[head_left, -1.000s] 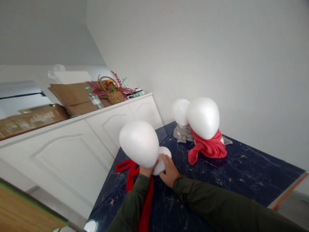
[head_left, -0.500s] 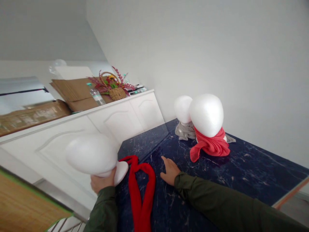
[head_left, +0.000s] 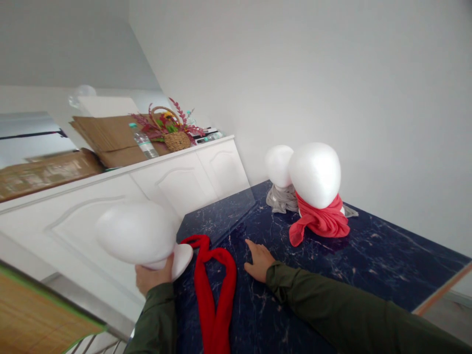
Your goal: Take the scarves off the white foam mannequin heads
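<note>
My left hand (head_left: 151,278) grips a white foam mannequin head (head_left: 137,232) by its neck, tilted and held off the left edge of the dark marble table (head_left: 368,265). A red scarf (head_left: 216,290) lies looped on the table just right of that head. My right hand (head_left: 258,259) rests flat on the table, fingers spread, a little right of the scarf. Farther back stand two more foam heads: one (head_left: 314,173) wrapped in a coral red scarf (head_left: 320,223), one (head_left: 278,165) behind it with a grey scarf (head_left: 280,199).
A white cabinet (head_left: 110,206) runs along the left, carrying flattened cardboard (head_left: 106,137), a water bottle (head_left: 142,141) and a wicker flower basket (head_left: 176,140). A wooden surface with a green edge (head_left: 40,314) sits at the lower left. A white wall stands behind the table.
My left hand has lifted the foam head off the red scarf and carried it left, past the table edge. My right hand let go of the head's base and now lies flat on the table.
</note>
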`<state>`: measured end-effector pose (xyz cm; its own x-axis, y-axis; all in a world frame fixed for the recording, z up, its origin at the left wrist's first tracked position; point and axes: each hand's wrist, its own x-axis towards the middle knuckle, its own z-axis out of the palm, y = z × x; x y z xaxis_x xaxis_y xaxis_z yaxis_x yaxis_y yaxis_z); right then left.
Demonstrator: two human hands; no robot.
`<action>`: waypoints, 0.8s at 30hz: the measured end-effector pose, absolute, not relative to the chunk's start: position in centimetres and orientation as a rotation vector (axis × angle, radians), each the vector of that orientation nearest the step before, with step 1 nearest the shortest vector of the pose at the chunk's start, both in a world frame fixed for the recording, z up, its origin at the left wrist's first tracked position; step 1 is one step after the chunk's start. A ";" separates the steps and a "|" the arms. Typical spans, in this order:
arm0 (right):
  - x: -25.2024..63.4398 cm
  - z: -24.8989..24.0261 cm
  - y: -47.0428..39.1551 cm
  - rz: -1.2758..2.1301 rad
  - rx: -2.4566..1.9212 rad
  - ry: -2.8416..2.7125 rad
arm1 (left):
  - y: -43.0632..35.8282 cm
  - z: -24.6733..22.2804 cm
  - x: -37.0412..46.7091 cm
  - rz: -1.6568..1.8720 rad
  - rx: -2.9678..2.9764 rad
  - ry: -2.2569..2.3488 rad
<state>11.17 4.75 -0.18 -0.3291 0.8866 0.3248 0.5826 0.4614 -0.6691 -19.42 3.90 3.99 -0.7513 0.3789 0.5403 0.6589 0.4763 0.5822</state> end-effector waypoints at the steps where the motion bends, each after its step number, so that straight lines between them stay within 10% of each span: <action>1: 11.2 -0.2 4.7 0.574 -1.216 -2.040 | 3.7 3.9 -19.7 -1.135 -0.860 -2.384; 24: 11.5 0.0 4.7 0.564 -1.175 -2.088 | 4.9 1.6 -20.5 -0.983 -1.132 -2.534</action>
<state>11.46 4.67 0.01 -0.3721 0.8639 0.3394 0.5755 0.5016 -0.6459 -20.52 4.92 1.60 -0.6878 0.5901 0.4227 0.7208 0.4862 0.4940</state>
